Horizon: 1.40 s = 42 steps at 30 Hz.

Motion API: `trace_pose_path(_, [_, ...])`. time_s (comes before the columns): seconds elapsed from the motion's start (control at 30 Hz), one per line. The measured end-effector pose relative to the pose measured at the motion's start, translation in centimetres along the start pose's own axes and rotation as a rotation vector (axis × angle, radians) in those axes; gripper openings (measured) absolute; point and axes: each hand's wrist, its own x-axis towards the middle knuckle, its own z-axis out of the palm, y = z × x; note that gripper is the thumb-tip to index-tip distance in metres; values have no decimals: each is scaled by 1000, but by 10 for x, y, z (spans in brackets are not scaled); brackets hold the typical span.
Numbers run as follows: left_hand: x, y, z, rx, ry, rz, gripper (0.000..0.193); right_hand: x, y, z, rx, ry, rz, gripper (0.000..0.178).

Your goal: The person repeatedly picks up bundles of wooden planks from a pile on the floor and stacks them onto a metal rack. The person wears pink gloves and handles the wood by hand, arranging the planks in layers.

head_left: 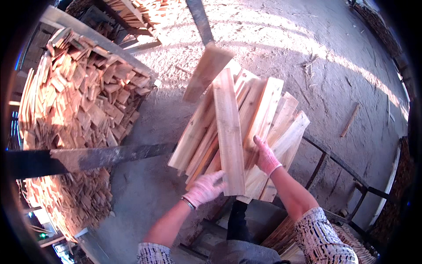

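Note:
A fanned pile of pale wooden boards [193,136] lies in front of me. On top, one long board [229,136] lies lengthwise. My left hand [204,188], in a pinkish glove, is at this board's near left edge, its fingers spread and the tips at the wood. My right hand [266,157], gloved alike, grips the near end of a pale board [267,108] on the right side of the pile; some of its fingers are hidden. Beyond the pile's far left, a shorter, slightly blurred board [209,72] is tilted, apart from both hands.
A large stack of short wood pieces [83,97] fills the left side. A dark metal bar [96,158] reaches from the left toward the pile. On the right stands a dark metal frame [338,160]. A loose stick [350,120] lies on the dusty floor [272,39].

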Motion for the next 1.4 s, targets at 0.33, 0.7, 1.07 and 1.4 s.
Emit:
trace_pose_path(0.33, [174,-28,-13,626,518,-484,126,22,17,-15,-151,3,-61,104])
trace_pose_path(0.7, [139,10,-21,-17,219,-58,97,-30,2,-2,-226,-45,-123,120])
trace_pose_path(1.07, [151,-70,31,-774,140,-106,67,-21,12,-18,-179,38,-224,110])
trace_pose_path(1.4, [108,75,130,-1133,221,-366,70,-51,-20,-144,-39,-381,-149,99])
